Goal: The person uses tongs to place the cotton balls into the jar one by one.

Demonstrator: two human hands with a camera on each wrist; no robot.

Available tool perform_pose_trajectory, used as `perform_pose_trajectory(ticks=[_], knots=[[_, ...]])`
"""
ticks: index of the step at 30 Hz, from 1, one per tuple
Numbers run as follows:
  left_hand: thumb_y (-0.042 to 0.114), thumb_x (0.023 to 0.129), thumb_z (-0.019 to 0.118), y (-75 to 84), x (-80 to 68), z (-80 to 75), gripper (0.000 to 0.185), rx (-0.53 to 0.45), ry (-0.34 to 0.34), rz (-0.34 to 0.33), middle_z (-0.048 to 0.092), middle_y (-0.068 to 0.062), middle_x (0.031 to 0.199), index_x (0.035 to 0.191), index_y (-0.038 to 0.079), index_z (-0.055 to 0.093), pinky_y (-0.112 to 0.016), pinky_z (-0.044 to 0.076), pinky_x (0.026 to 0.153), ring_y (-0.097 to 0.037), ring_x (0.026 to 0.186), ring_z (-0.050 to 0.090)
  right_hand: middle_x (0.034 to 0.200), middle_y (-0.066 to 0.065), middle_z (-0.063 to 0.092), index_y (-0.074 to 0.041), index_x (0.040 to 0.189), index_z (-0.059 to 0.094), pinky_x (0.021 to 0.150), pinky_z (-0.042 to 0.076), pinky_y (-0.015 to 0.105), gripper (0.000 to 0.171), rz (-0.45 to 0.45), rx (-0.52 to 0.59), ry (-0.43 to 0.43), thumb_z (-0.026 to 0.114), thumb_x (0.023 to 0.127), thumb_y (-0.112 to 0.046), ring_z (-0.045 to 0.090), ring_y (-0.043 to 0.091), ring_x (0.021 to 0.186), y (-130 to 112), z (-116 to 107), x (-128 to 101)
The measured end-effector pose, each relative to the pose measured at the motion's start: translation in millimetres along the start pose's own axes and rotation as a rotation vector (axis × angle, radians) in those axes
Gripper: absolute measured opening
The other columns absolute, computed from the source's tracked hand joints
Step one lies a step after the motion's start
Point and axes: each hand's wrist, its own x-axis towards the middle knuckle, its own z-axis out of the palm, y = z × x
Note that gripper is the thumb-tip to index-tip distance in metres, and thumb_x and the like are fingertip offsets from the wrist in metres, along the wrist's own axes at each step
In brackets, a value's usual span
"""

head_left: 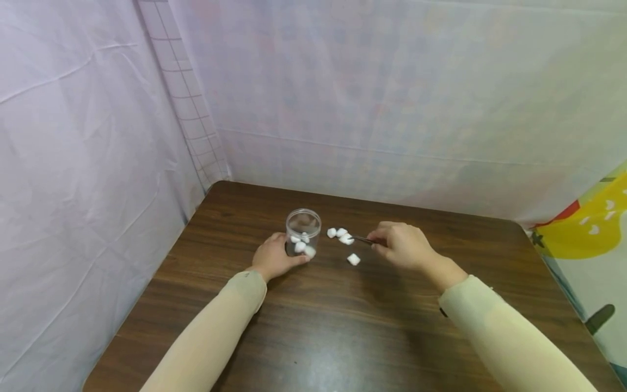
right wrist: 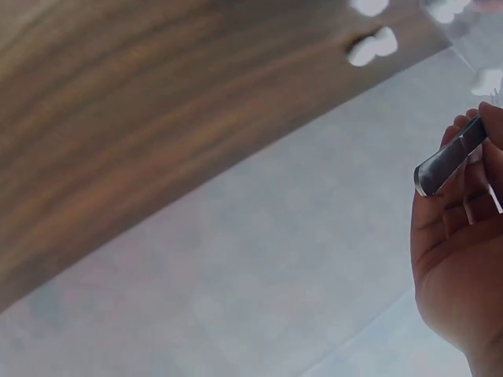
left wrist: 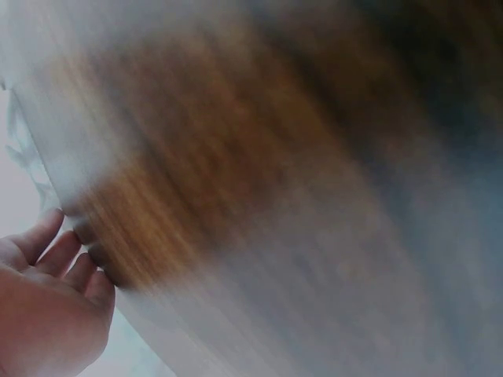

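Holding tweezers (head_left: pixel 363 239) beside a jar (head_left: pixel 305 223)

Right hand (head_left: pixel 404 245) pinches the tweezers, tips at a cotton ball (head_left: pixel 346 239) right of the jar; whether they clamp it, unclear. Left hand (head_left: pixel 275 259) grips the jar. Cotton seems light, soft: nip its middle.

Soft, diffuse light is filling my head view, and a pale glare is shining near its bottom edge on the dark brown, wood-grained surface (head_left: pixel 299 326). A soft shadow is lying beside my cream-sleeved right arm (head_left: pixel 499 332). My left wrist view is smearing into hazy streaks. In my right wrist view, small white puffs (right wrist: pixel 364 53) are blurring and overexposing; my bare fingers (right wrist: pixel 428 228) are looking dim.
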Motion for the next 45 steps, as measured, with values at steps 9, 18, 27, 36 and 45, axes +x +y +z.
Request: perform_pose_trajectory(ticks=[9, 18, 27, 36, 45], knots=[[0.068, 0.078, 0.073, -0.2, -0.7, 1.0, 0.090, 0.013, 0.001, 0.001, 0.053, -0.012, 0.141, 0.139, 0.004, 0.055, -0.048, 0.041, 0.105, -0.031, 0.128, 0.050, 0.089, -0.008, 0.064, -0.016, 0.103, 0.078, 0.048, 0.043, 0.029, 0.016, -0.096, -0.019, 0.056, 0.074, 0.087, -0.019, 0.051, 0.006, 0.062, -8, -9, 20], [0.066, 0.078, 0.074, -0.4, -0.9, 0.2, 0.090, 0.011, -0.002, 0.003, 0.052, -0.013, 0.142, 0.139, 0.002, 0.054, -0.049, 0.040, 0.105, -0.032, 0.129, 0.049, 0.085, -0.009, 0.061, -0.016, 0.103, 0.078, 0.046, 0.039, 0.028, 0.016, -0.138, -0.005, 0.093, 0.075, 0.087, -0.016, 0.046, 0.005, 0.057, -21, -12, 40], [0.068, 0.078, 0.073, 1.1, -2.5, -0.1, 0.090, 0.013, -0.003, 0.005, 0.053, -0.013, 0.141, 0.137, 0.003, 0.055, -0.047, 0.041, 0.105, -0.031, 0.128, 0.050, 0.090, -0.009, 0.064, -0.018, 0.104, 0.078, 0.050, 0.044, 0.030, 0.017, -0.158, -0.005, 0.117, 0.073, 0.088, -0.019, 0.051, 0.005, 0.061, -31, -9, 57], [0.068, 0.077, 0.073, -0.5, 0.0, 0.1, 0.090, 0.009, -0.003, -0.003, 0.053, -0.011, 0.140, 0.137, 0.004, 0.056, -0.047, 0.041, 0.105, -0.030, 0.128, 0.050, 0.086, -0.009, 0.061, -0.018, 0.103, 0.078, 0.045, 0.040, 0.029, 0.018, -0.200, -0.031, 0.118, 0.070, 0.087, -0.019, 0.049, 0.005, 0.058, -37, -6, 73], [0.069, 0.076, 0.073, -0.8, 1.2, 0.1, 0.088, 0.017, 0.006, -0.002, 0.054, -0.010, 0.139, 0.135, 0.005, 0.057, -0.046, 0.042, 0.104, -0.029, 0.126, 0.052, 0.088, -0.007, 0.062, -0.017, 0.103, 0.078, 0.047, 0.042, 0.029, 0.017, -0.213, -0.048, 0.100, 0.072, 0.088, -0.019, 0.050, 0.006, 0.058, -43, -3, 83]])
